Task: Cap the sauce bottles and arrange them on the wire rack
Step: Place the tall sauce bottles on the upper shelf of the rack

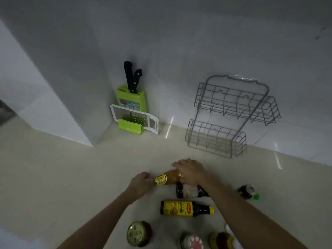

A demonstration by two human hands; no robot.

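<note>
An orange sauce bottle (168, 178) with a yellow neck label lies on its side on the counter, neck to the left. My right hand (190, 172) grips its body from above. My left hand (141, 184) is closed around its neck end, hiding the cap. Just below lie a dark bottle (190, 191) with a pale label and a yellow-labelled dark bottle (185, 207) with a yellow cap. A dark bottle with a green cap (248, 192) stands at the right. The grey two-tier wire rack (231, 115) hangs empty on the wall behind.
Several jars stand along the near edge: a gold-lidded jar (138, 233), a red-and-white-lidded jar (193, 240) and an orange-lidded one (221, 239). A green knife block (130, 99) with two black-handled knives and a white grater (134, 119) stand in the wall corner.
</note>
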